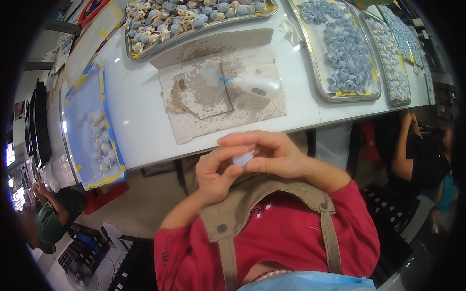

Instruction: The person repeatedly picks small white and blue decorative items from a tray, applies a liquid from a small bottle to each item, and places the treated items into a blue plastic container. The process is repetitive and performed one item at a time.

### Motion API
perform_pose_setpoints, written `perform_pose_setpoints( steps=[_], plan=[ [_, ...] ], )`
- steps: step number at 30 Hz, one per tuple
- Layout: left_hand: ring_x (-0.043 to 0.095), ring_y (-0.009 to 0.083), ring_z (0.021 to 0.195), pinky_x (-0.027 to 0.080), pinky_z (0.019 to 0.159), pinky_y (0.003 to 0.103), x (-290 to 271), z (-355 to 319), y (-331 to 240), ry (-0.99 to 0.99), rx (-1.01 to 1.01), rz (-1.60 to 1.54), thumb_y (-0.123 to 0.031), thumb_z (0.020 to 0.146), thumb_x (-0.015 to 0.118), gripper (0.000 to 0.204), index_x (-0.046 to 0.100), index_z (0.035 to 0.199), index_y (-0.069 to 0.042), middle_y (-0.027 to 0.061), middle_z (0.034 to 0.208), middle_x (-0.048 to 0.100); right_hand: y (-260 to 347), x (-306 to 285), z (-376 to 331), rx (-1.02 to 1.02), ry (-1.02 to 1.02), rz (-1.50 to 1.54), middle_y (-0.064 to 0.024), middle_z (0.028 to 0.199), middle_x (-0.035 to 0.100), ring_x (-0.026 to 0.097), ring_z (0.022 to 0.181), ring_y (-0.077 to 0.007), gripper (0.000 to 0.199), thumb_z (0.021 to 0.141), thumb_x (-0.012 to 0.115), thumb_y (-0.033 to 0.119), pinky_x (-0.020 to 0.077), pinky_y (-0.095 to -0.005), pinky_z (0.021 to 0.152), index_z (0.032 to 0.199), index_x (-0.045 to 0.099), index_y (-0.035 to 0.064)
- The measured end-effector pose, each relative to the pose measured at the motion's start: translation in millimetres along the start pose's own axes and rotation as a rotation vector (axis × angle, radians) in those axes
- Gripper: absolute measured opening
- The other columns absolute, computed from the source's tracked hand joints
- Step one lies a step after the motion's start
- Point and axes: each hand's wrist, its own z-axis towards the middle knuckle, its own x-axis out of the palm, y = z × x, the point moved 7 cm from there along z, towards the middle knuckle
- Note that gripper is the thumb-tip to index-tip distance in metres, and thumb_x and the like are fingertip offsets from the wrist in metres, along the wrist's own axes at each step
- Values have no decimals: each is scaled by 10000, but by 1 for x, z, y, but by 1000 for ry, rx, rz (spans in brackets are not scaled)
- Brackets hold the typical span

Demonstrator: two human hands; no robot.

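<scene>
- Left hand and right hand, fingers curled tight, pinch one small pale blue piece together.
- Glue bottle lies on the white surface beyond.

Pale blue piece; white glue bottle, blue nozzle; stained grey-brown cardboard; white table; red sleeves; khaki apron.

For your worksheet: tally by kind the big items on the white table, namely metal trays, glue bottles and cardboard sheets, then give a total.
Metal trays: 5 (first, second, third, fourth, fifth)
Glue bottles: 1
Cardboard sheets: 3 (large, small, strip)
Total: 9
</scene>
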Motion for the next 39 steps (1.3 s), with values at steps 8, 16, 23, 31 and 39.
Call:
perform_pose_setpoints(
  steps=[8, 16, 23, 31, 39],
  plan=[
    [620, 211, 956, 490, 817, 282, 5, 5, -8, -30, 50, 20, -138, 816, 665, 348, 573, 1118, 10, 134, 1086, 621, -3, -1, 0, -7, -8, 79, -162, 1332, 431, 481, 1163, -214, 412, 849, 543, -35, 434, -339, 940, 1247, 447, 10],
    [640, 208, 893, 505, 771, 273, 5, 5, -8, -50, 72, 74, -144, 801, 683, 298, 607, 1051, -1, 132, 1041, 641, -3, -1, -1, 10, -4, 148, -167, 1323, 440, 477, 1175, -229, 392, 839, 521, -73, 438, -346, 940, 1219, 472, 11],
    [641, 178, 875, 495, 755, 256, -2, 0, -4, -90, 80, 150, -114, 804, 679, 251, 623, 1021, -1, 126, 1011, 653, -9, -5, 3, 32, -74, 55, -170, 1297, 467, 485, 1165, -224, 392, 802, 523, -84, 420, -361, 962, 1185, 501, -3],
    [615, 144, 877, 482, 773, 263, -31, 16, -40, -92, -89, 466, -86, 759, 696, 304, 622, 1049, -32, 93, 997, 651, 7, -1, 16, -136, -112, -183, -137, 1252, 519, 487, 1163, -196, 373, 815, 578, -1, 380, -326, 977, 1183, 524, -7],
    [552, 159, 742, 451, 684, 274, -237, 13, -120, -920, 103, 1332, -135, 764, 676, 219, 644, 968, -62, 42, 886, 622, 74, -48, 18, -774, -576, -1281, -98, 1034, 628, 550, 999, -272, 250, 748, 589, -70, 418, -344, 888, 975, 626, 29]
  ],
)
